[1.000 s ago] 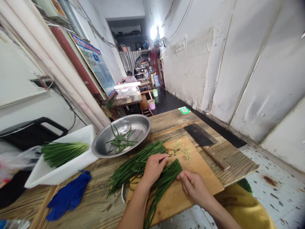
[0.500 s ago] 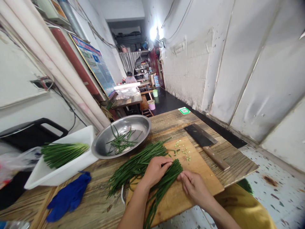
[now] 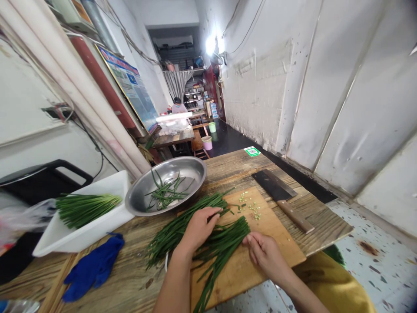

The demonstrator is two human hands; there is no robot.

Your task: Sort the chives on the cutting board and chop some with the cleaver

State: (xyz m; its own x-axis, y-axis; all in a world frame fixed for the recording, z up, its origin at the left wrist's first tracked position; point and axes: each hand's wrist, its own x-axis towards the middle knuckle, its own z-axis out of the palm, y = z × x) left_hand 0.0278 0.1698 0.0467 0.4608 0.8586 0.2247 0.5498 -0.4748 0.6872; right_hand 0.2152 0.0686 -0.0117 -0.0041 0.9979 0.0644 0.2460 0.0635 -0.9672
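Two heaps of long green garlic chives lie on a wooden cutting board, partly over its left edge. My left hand rests on the left heap of chives, fingers bent and pinched together at its upper end. My right hand is closed, thumb against fingers, at the cut ends of the nearer bunch. Small chopped pieces are scattered on the board's far part. To the right lies a cleaver, blade pointing away, its wooden handle towards me.
A steel bowl with loose chives stands behind the heap. At left are a white tub holding a chive bundle and a blue glove. A QR card lies at the table's far edge. A person sits farther back.
My left hand has moved left, off the nearer bunch and onto the left heap of chives. My right hand has stayed at the ends of the nearer bunch.
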